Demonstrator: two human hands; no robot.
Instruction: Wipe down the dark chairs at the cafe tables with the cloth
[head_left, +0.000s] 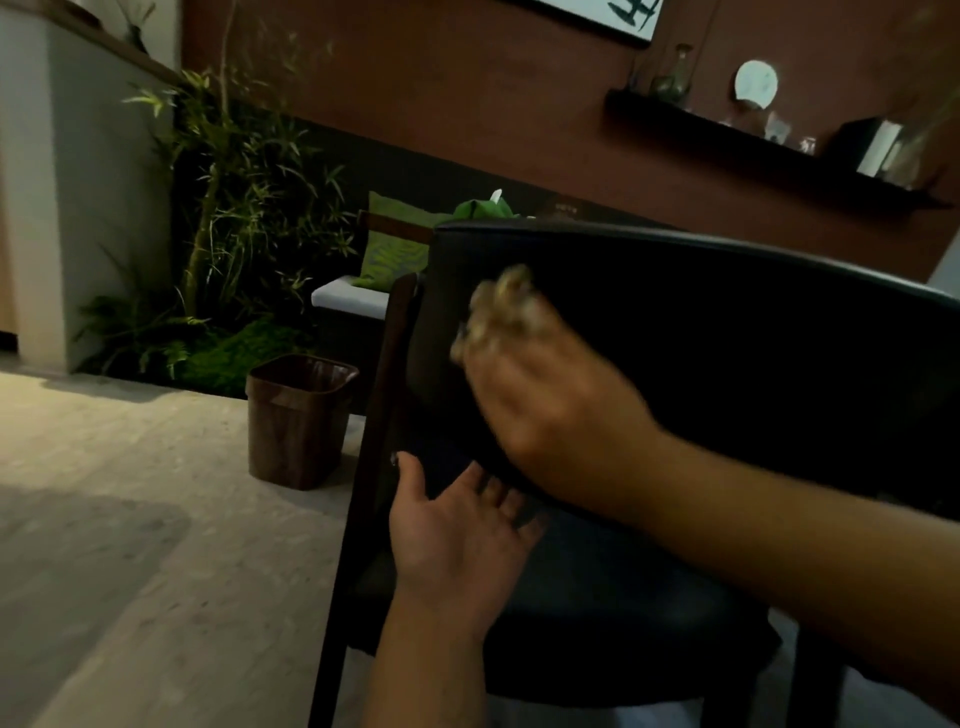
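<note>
A dark chair (727, 322) with a black padded backrest and dark wooden frame fills the middle and right. My right hand (550, 410) presses a pale, crumpled cloth (501, 306) against the back of the backrest, near its left end; hand and cloth are motion-blurred. My left hand (457, 535) is lower, under the backrest's bottom edge beside the left frame post, with its fingers spread and reaching behind the backrest. The chair's black seat (623, 623) lies below my arms.
A brown wood-grain waste bin (298, 421) stands on the pale floor left of the chair. Behind it are bamboo plants (234, 218), a bench with a green cushion (389, 244), and a dark wall shelf (769, 150) holding glassware.
</note>
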